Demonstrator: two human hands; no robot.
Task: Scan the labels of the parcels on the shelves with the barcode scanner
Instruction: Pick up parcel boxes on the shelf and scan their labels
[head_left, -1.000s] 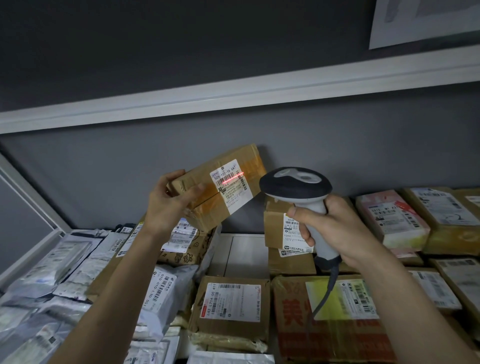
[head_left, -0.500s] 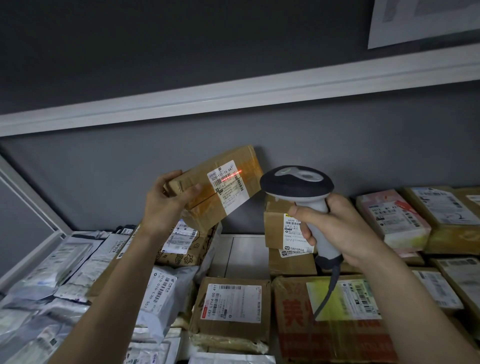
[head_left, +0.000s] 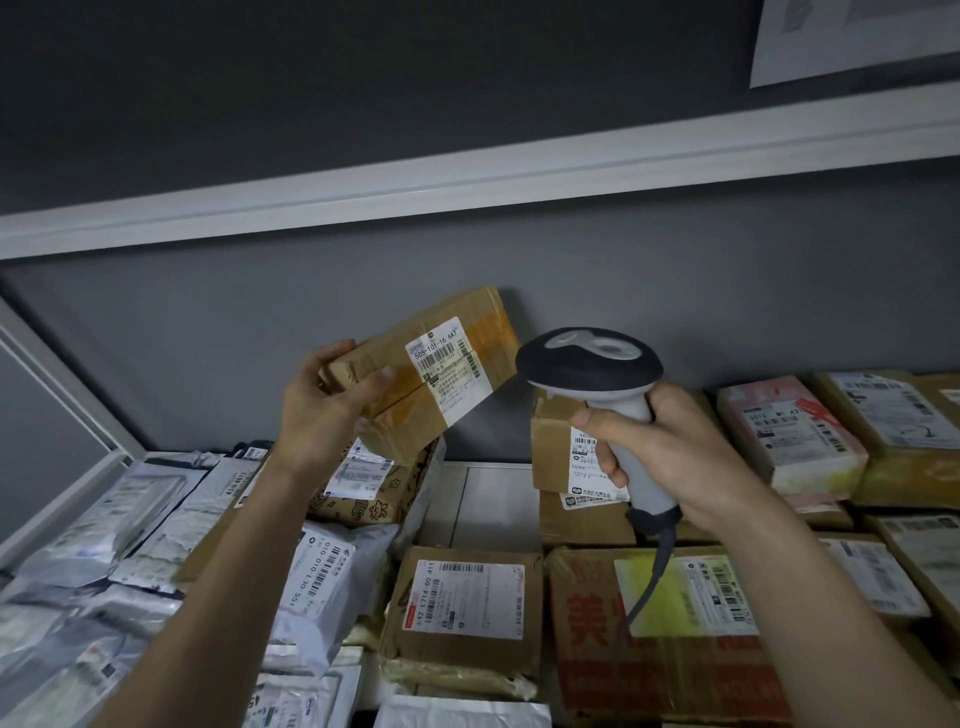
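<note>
At frame centre, the left hand (head_left: 324, 402) holds a taped cardboard parcel (head_left: 426, 371) raised; the right hand (head_left: 657, 449) clasps the barcode scanner (head_left: 592, 364) beside its label (head_left: 449, 369). Many shelf parcels (head_left: 467, 592) below seemingly await scanning.

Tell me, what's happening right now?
Left hand grips box. Right hand holds scanner, aimed at label. Nothing between them.

One barcode scanner (head_left: 597, 374) and two hands are in view. About nine cardboard boxes show; the grey mailer bags at nine o'clock overlap too much to count.
</note>
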